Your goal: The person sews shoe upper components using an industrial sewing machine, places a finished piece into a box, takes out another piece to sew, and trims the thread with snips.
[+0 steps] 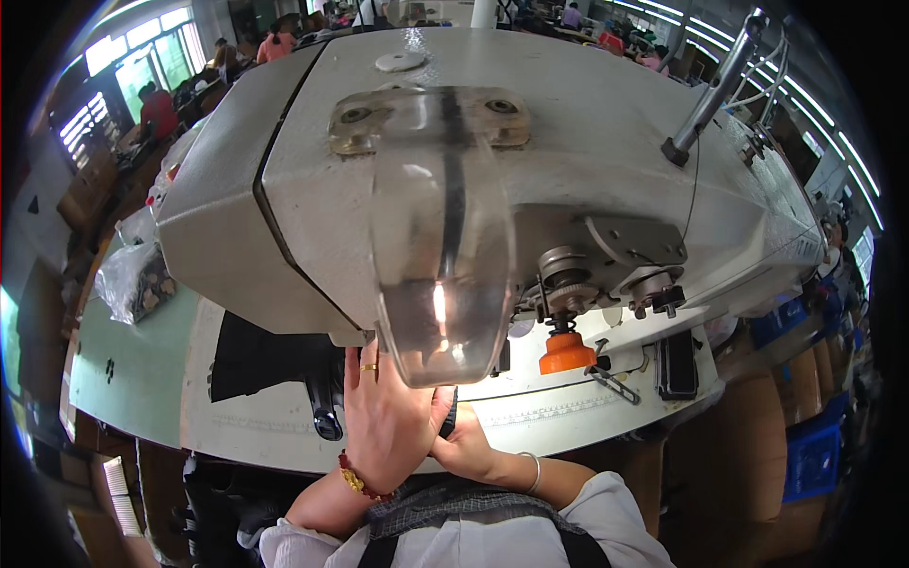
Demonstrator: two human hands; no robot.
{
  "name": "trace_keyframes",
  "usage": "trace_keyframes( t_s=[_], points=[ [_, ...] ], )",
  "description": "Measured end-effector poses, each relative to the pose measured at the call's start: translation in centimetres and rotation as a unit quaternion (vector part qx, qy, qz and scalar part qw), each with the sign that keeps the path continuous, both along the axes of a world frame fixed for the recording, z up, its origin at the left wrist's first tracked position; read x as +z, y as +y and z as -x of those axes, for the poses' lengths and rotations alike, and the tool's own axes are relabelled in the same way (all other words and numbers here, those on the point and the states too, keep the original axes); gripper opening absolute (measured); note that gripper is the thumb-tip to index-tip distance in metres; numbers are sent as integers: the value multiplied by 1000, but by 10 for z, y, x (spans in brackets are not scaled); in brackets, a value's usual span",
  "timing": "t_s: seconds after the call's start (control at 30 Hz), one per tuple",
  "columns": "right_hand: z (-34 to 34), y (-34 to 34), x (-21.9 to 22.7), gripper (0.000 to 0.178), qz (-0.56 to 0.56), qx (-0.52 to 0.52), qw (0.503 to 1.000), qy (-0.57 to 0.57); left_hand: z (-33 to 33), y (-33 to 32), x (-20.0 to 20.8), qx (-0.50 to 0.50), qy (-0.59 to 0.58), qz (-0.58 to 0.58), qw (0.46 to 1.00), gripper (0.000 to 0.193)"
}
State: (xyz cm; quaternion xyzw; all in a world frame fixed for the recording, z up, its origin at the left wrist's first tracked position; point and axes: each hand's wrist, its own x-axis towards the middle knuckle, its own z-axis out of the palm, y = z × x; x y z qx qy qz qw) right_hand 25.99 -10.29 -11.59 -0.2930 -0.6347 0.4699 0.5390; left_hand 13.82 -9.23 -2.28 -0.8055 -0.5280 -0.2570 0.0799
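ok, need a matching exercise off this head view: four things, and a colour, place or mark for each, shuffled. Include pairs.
Things:
1. left hand
2. right hand
3. black fabric
4. knob

Descriptions:
A. bright orange
B. has a metal bangle on its wrist
C. lies on the white tabletop, at the picture's left
D. has a red beaded bracelet with a gold piece on its wrist

Pairs: 1-D, 2-B, 3-C, 4-A
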Motion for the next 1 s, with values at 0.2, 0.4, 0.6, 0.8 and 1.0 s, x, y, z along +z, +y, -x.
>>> trace_keyframes(
  t_s=[0.2,0.4,0.6,0.8,1.0],
  points=[
    [3,-13,-2,2,23,17,1000,-6,4,-5,-3,-11,-15,6,1000,38],
    [1,-13,1,4,4,-1,1000,-29,10,-8,-5,-33,-19,12,999,37],
    [1,-15,-1,9,27,19,999,-20,10,-8,-5,-27,-4,7,1000,35],
    [3,-14,-4,9,16,8,1000,-10,10,-7,-6,-30,-23,5,999,34],
    [0,-6,-3,9,6,22,1000,7,8,-2,-5,-21,-26,10,999,34]
  ],
)
